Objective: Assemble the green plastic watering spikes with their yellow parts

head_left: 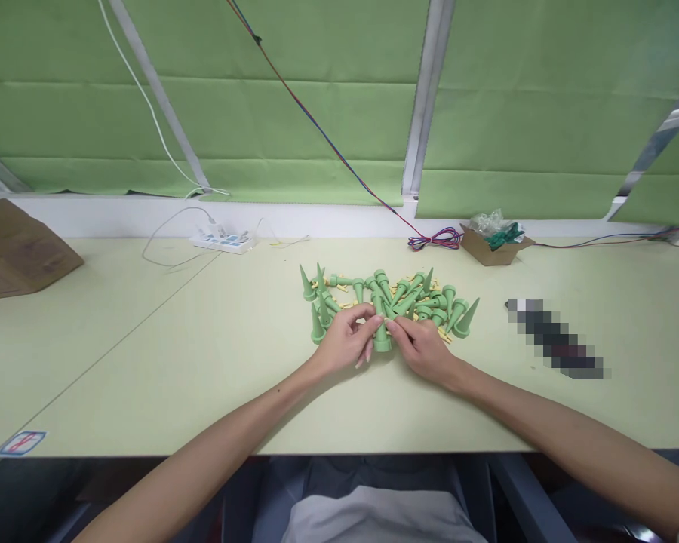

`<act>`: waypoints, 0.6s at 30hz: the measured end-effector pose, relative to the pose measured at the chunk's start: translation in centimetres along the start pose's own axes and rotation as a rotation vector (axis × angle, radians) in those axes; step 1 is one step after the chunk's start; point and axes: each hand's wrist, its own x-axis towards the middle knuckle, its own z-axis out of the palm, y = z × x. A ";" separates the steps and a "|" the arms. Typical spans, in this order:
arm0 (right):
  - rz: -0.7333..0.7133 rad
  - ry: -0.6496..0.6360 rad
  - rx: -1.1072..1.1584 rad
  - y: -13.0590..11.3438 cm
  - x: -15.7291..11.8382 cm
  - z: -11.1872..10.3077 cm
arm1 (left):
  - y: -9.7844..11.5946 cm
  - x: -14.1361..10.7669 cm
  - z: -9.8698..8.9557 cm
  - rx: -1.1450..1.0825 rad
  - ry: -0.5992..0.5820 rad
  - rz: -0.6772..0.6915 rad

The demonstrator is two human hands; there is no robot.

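Observation:
My left hand (346, 336) is closed round a green plastic watering spike (382, 343), its wide capped end towards me and its narrow part pointing away. Against the spike's right side, the thumb and forefinger of my right hand (428, 351) are pinched together. Whatever sits between those fingertips is too small or hidden to make out. Right behind both hands lies a pile of similar green spikes (457, 313), some standing on their caps. Small yellow plastic pieces (444, 334) are scattered among them.
On the right lies a pixelated dark object (557, 339). A small cardboard box (490, 247) with plastic bags and a coiled red-blue cable (437, 239) are at the back. A power strip (225, 240) stands back left, a large cardboard box (23, 253) at the far left.

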 end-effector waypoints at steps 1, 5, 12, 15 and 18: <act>-0.003 0.000 -0.003 0.0 0.0 0.0 | 0.0 0.0 0.0 -0.010 -0.008 -0.007; -0.023 -0.002 -0.017 0.1 -0.1 0.0 | -0.2 0.1 -0.1 -0.045 -0.046 -0.051; -0.042 -0.008 -0.036 0.2 -0.1 -0.1 | 0.1 0.0 0.0 -0.117 -0.046 -0.119; -0.057 -0.003 -0.054 0.3 -0.2 0.0 | 0.3 0.0 0.0 -0.135 -0.044 -0.152; -0.072 -0.005 -0.073 0.5 -0.3 0.0 | 0.4 0.0 0.0 -0.152 -0.040 -0.182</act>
